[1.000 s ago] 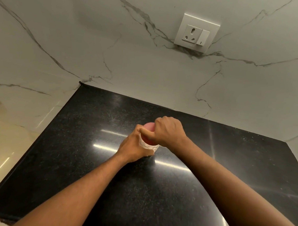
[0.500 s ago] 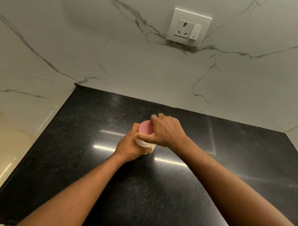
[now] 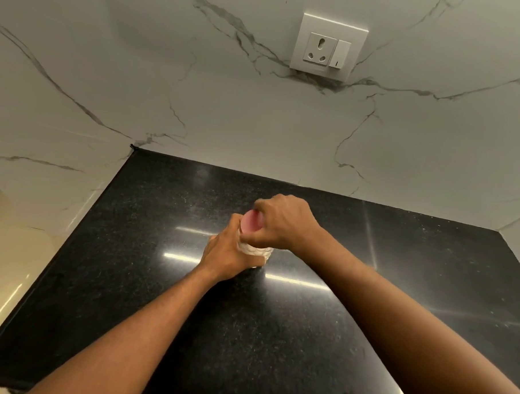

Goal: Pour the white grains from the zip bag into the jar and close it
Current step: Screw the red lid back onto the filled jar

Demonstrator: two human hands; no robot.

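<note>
no readable text, labels or numbers

Jar (image 3: 256, 250) upright on countertop (image 3: 148, 281), mid-surface | lid (image 3: 251, 221) on top of jar | left hand (image 3: 225, 255) at jar's left side | right hand (image 3: 284, 221) over lid | wall socket (image 3: 329, 46) on wall (image 3: 139, 72) behind, right of jar.

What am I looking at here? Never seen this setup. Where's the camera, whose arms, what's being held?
No machine: a person's two bare hands, filmed by one wide-angle camera worn on the head, looking forward and down. The surface is a black counter against a marble wall with a socket. A clear jar stands on the counter. The left hand wraps the jar's side; the right hand has a grip on the pink lid on top. No zip bag is in view.
</note>
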